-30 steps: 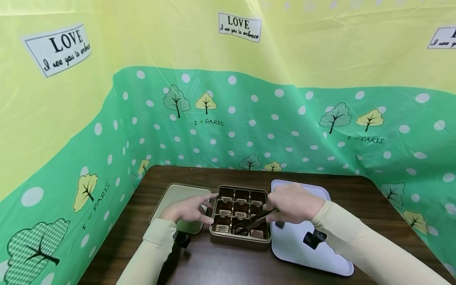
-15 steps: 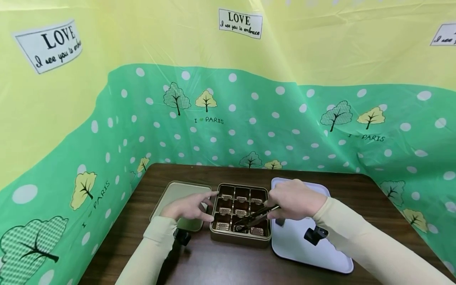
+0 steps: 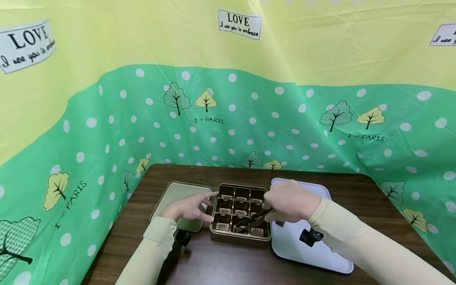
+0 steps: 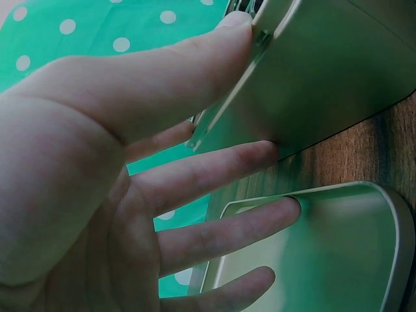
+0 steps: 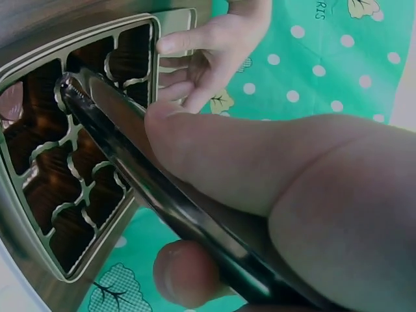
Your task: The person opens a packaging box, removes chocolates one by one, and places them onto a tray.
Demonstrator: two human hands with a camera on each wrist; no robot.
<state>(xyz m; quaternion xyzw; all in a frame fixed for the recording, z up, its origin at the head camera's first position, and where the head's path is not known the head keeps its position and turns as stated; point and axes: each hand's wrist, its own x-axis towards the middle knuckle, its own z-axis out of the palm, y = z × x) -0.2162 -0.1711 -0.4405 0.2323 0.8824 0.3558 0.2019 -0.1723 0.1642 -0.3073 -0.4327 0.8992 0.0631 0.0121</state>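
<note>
Dark metal tongs [image 3: 254, 220] slant down from my right hand [image 3: 288, 201], which grips them with thumb and fingers. Their tips reach the front middle compartment of a brown-gold box [image 3: 239, 240] with a dark divided insert [image 5: 71, 136]. Whether the tips pinch anything cannot be told. A pinkish piece [image 5: 11, 104] shows in the front right compartment. My left hand [image 3: 190, 208] steadies the box's left side with fingers spread. In the left wrist view the left thumb [image 4: 195, 68] touches the box rim, and the other fingers extend beside the box wall.
A shallow gold lid [image 3: 167, 198] lies left of the box, partly under the left hand. To the right is a pale lavender tray [image 3: 310, 253] with a small dark item [image 3: 280, 223] near its left edge. A patterned curtain [image 3: 213, 138] stands behind the dark wooden table [image 3: 199, 261].
My right hand has shifted slightly left and the tongs sit a little lower in the front middle compartment. The left hand and box stay in place.
</note>
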